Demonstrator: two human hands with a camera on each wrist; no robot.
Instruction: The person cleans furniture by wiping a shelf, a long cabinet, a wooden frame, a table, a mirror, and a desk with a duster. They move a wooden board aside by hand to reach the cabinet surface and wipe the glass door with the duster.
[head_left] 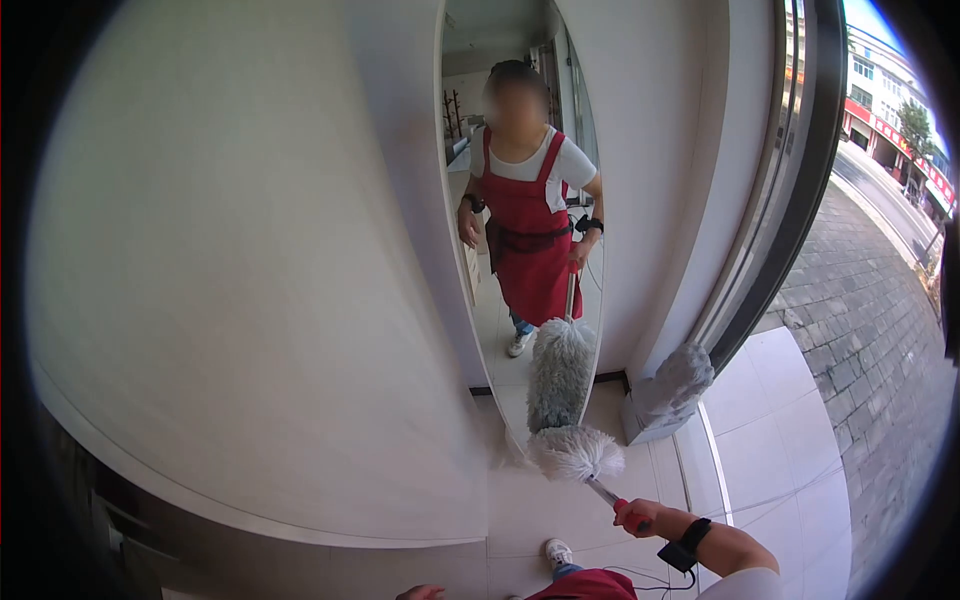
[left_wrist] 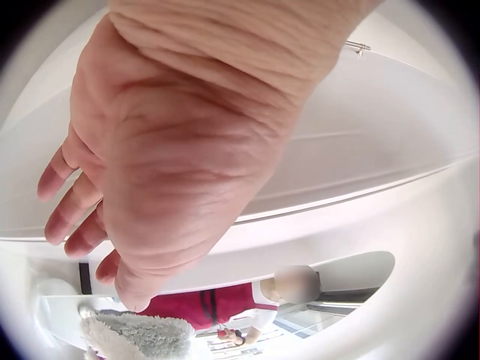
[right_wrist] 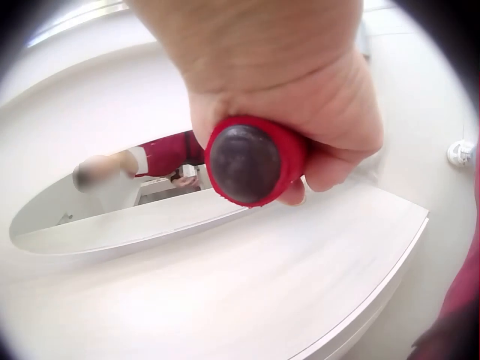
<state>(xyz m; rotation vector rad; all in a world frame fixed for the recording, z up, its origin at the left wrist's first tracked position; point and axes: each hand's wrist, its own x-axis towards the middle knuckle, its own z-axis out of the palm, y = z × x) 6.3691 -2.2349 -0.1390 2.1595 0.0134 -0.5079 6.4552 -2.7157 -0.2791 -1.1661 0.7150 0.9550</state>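
At the far left, a wide white panel (head_left: 250, 270) stands to the left of the tall oval mirror (head_left: 495, 340). The person's left hand (left_wrist: 180, 165) is low, below and to the left of the mirror, released, with its fingers relaxed and slightly apart and nothing in its grasp. The mirror shows the person in a red apron (head_left: 592, 585) and white top, along with a reflection of the duster. The duster (head_left: 575, 453) itself has its fluffy white head in front of the mirror's bottom end; whether the two touch cannot be told. Below the mirror, a white shoe (head_left: 558, 552) is on the tiled floor (head_left: 520, 510). To the lower right of the mirror, the right hand (right_wrist: 322, 112) is clenched around the duster's red handle (right_wrist: 292, 154), with a black strap (head_left: 688, 540) on the wrist. Right of the mirror's lower end, a grey bundle (head_left: 678, 385) rests in the corner. Farther right are a dark frame (head_left: 795, 215) and paving (head_left: 880, 330) outside.
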